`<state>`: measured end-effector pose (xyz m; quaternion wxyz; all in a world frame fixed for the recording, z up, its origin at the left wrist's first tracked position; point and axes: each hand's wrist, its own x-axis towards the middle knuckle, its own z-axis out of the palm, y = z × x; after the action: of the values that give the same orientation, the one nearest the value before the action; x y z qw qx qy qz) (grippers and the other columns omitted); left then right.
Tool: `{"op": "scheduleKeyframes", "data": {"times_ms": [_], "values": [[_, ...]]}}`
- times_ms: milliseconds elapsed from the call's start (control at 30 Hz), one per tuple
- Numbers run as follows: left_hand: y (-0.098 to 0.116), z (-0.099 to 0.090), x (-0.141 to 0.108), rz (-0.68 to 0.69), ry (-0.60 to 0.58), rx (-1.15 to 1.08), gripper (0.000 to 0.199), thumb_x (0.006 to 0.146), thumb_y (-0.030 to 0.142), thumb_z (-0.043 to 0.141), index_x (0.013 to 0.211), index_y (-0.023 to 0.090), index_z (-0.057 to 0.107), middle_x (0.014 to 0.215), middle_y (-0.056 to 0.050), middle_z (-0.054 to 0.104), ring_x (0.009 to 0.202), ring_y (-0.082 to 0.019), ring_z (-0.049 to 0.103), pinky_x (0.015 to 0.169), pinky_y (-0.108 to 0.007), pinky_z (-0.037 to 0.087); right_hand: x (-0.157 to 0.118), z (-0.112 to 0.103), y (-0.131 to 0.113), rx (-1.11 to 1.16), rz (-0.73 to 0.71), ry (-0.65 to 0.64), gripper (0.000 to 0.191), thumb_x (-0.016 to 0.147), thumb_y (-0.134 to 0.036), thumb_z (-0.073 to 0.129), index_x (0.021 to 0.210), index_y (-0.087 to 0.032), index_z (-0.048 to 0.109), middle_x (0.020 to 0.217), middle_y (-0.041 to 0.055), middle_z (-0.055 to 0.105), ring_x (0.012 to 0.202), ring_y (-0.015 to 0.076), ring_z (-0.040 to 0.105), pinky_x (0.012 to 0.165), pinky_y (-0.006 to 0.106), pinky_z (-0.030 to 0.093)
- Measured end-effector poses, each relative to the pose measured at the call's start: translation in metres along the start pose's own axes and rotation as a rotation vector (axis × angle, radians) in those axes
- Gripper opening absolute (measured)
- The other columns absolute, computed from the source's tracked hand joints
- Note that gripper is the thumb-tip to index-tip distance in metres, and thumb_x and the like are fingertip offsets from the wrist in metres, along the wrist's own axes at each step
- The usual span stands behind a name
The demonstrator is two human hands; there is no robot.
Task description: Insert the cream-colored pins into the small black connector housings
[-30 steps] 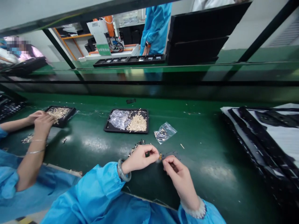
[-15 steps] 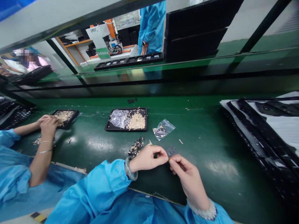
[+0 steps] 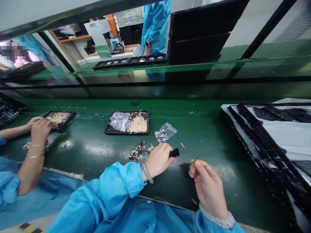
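My left hand [image 3: 159, 159], with a bracelet at the wrist, is closed on a small black flat piece [image 3: 175, 152] that juts out past the fingertips just above the green bench. Off to its right, my right hand [image 3: 207, 181] pinches a tiny gold-coloured part [image 3: 194, 160] between thumb and forefinger. The two hands are apart. Beside my left hand lies a pile of small black and pale pieces [image 3: 137, 150]. A clear zip bag [image 3: 166, 132] with small bits in it rests just beyond that hand.
A black tray [image 3: 105, 132] holds clear plastic and many pale strips. At the left, a co-worker's hands [image 3: 40, 127] work at another black tray [image 3: 70, 121]. Stacked trays with white sheets [image 3: 274, 136] fill the right side. A shelf [image 3: 194, 66] runs along the back.
My hands have moved apart, the right one to the right with the gold-coloured part. A black piece now shows in my left hand. The whole view has shifted slightly.
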<state>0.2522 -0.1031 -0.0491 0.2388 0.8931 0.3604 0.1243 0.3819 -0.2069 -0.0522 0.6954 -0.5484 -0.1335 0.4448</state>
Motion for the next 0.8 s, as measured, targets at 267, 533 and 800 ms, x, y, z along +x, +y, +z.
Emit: {"op": "scheduleKeyframes", "data": {"times_ms": [267,533,800], "values": [[0.002,-0.024,-0.033,-0.419,-0.239,-1.229,0.03,0.088,0.043,0.048,0.107,0.022,0.039,0.074,0.004,0.045,0.051,-0.006,0.037,0.046,-0.017,0.025,-0.013,0.028,0.011,-0.024,0.009,-0.124,0.027,0.074,-0.039,0.071,0.065,-0.018,0.058,0.057,-0.0029,0.051,0.057,0.0111,0.044,0.057,0.023,0.035],[0.003,-0.021,-0.059,-0.497,-0.038,-1.557,0.041,0.08,0.05,0.06,0.103,0.017,0.053,0.07,0.002,0.043,0.057,-0.008,0.036,0.051,-0.021,0.024,-0.017,0.057,0.019,-0.106,-0.117,-0.208,0.027,0.078,-0.032,0.068,0.059,-0.017,0.055,0.059,-0.0031,0.048,0.058,0.0106,0.043,0.056,0.022,0.036],[0.002,-0.023,-0.06,-0.559,-0.1,-2.08,0.015,0.076,0.022,0.063,0.078,0.012,0.053,0.064,0.002,0.041,0.057,-0.008,0.041,0.054,-0.021,0.028,-0.028,0.074,0.015,-0.11,-0.099,-0.248,0.027,0.075,-0.035,0.068,0.058,-0.017,0.058,0.06,-0.0013,0.052,0.053,0.0113,0.05,0.047,0.022,0.042]]}}
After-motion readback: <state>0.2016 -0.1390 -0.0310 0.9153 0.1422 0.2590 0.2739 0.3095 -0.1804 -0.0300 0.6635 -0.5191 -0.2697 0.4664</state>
